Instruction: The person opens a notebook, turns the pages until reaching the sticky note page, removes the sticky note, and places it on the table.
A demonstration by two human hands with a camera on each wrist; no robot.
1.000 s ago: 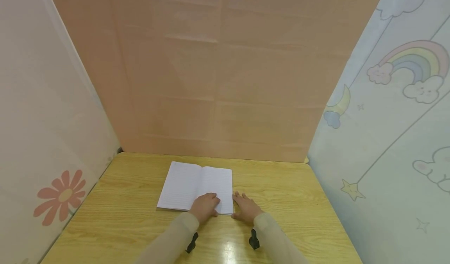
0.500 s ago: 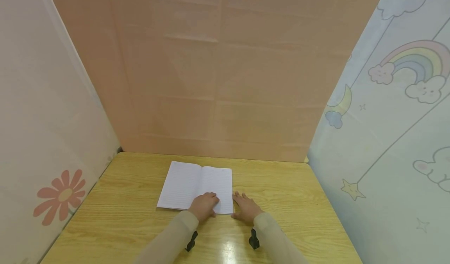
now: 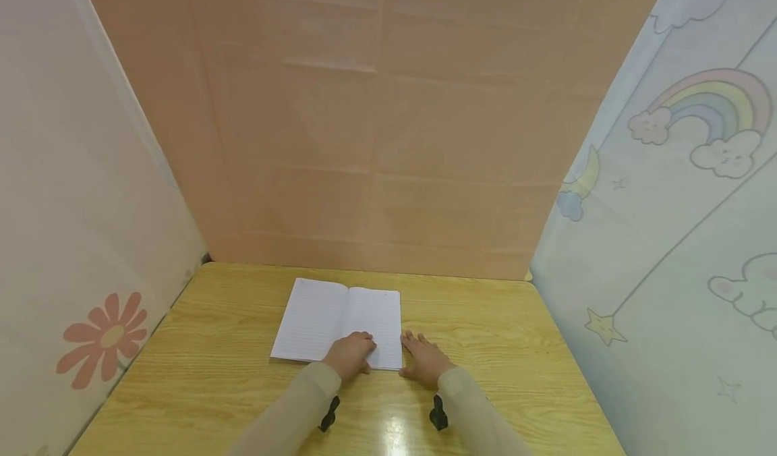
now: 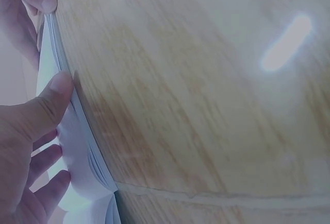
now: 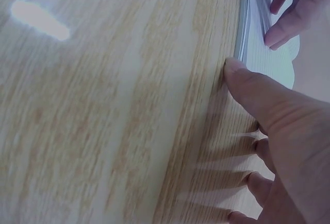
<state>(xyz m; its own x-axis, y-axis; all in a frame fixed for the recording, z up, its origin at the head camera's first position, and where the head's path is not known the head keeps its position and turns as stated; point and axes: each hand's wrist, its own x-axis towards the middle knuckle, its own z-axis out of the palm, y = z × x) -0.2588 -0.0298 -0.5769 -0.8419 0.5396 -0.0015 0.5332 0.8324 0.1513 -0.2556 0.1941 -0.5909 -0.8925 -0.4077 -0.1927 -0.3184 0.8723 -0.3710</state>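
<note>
An open notebook [image 3: 312, 318] with white ruled pages lies flat on the wooden table. My left hand [image 3: 349, 355] rests on its right-hand page, fingers loosely spread. In the left wrist view the thumb [image 4: 62, 83] of that hand lies along the notebook's near edge, with its other fingers over the paper. My right hand [image 3: 427, 361] is at the notebook's right edge, fingers extended. Seen from the right wrist, its thumb [image 5: 235, 65] touches the near right corner while the other fingertips are down on the wood.
The table [image 3: 504, 348] has a glossy wood-grain top. A plain brown-orange sheet [image 3: 376, 125] hangs along its back edge. Pale printed panels stand on both sides, with a flower [image 3: 112, 338] at left and a rainbow [image 3: 710, 102] at right. Beige sleeves cover both forearms.
My left hand has slid slightly to the left across the right-hand page. The right hand and the notebook have stayed where they were.
</note>
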